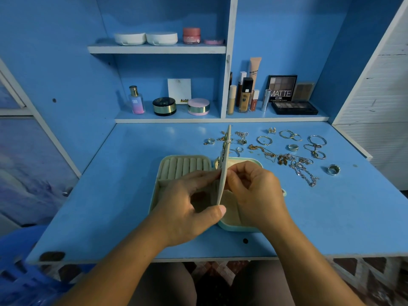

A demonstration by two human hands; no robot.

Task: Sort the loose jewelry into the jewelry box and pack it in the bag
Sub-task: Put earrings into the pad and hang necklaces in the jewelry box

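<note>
Over the open box, both grips meet on a beige panel (226, 149) that stands on edge, its thin side toward the camera and its top tilted slightly right. The left grip (187, 208) holds the panel from the left, with the thumb hooked under the lower corner and the fingers laid along the left face. The right grip (256, 193) is curled, its thumb and fingertips pinched against the right face at about mid-height. I cannot tell whether a small piece sits between them. Small gold pieces show on the panel's left face, above the fingers.

The box (162, 161) lies flat beneath the grips, pale green outside and cream inside. Its left half carries ring rolls (185, 167) along the far edge, and its right half is mostly hidden under the right grip.

Loose jewelry lies on the blue surface (110, 195) behind and to the right of the box. A small ring (211, 141) sits just left of the panel's top. Further right are hoops (264, 140), a band ring (293, 147), bangles (317, 140) and a tangled chain (305, 173). A wide ring (333, 169) lies farthest right, well apart from the grips.

On the shelf (220, 119) behind the surface stand a perfume bottle (136, 100), jars, tubes and a palette (281, 88).
</note>
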